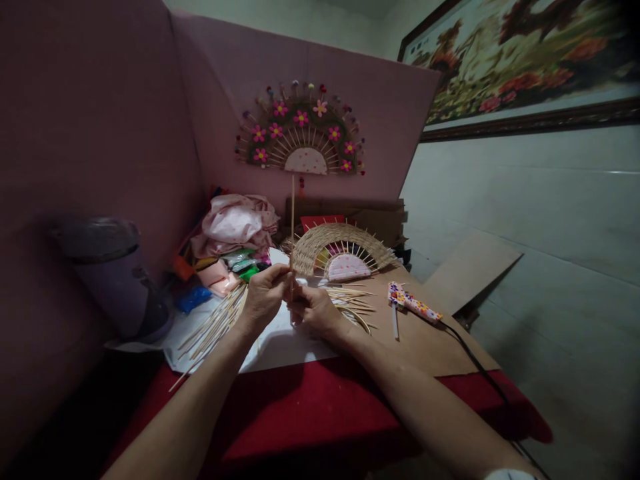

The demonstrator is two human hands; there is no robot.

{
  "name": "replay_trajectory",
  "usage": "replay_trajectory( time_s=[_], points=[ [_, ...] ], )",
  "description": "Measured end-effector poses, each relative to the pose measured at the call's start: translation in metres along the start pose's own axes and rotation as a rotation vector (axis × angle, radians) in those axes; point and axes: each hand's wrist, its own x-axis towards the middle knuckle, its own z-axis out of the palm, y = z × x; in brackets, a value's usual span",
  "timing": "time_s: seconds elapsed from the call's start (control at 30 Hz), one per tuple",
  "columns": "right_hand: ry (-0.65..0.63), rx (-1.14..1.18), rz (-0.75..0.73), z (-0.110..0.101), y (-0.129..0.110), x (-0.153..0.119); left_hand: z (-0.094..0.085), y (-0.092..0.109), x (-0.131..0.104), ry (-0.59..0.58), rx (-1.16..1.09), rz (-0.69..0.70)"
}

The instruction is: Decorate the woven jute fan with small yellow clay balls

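A thin wooden stick [293,220] stands upright between my two hands, its top end reaching above them. My left hand [269,291] pinches it from the left side. Just lower and to the right, my right hand [316,308] has its fingers closed around the stick's lower part; its fingertips are partly hidden. Loose wooden sticks [213,327] lie in a heap beside my left hand, and more sticks [350,298] lie behind my right hand. Farther back leans a woven half-round fan [345,243] with sticks poking from its edge and a pink dotted centre.
A flowered hot glue gun [413,303] lies on brown cardboard [425,347] at the right, its cord trailing off the red cloth [300,407]. Colourful packets [220,277] and bunched pink fabric [237,223] sit back left, near a lidded purple container [113,280]. A decorated fan [303,130] hangs behind.
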Motion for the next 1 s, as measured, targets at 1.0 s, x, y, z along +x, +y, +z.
replay_trajectory(
  time_s=[1.0],
  points=[
    [-0.05, 0.005, 0.004, -0.002, 0.005, 0.006, 0.003, 0.016, 0.004, 0.059, -0.236, -0.048]
  ],
)
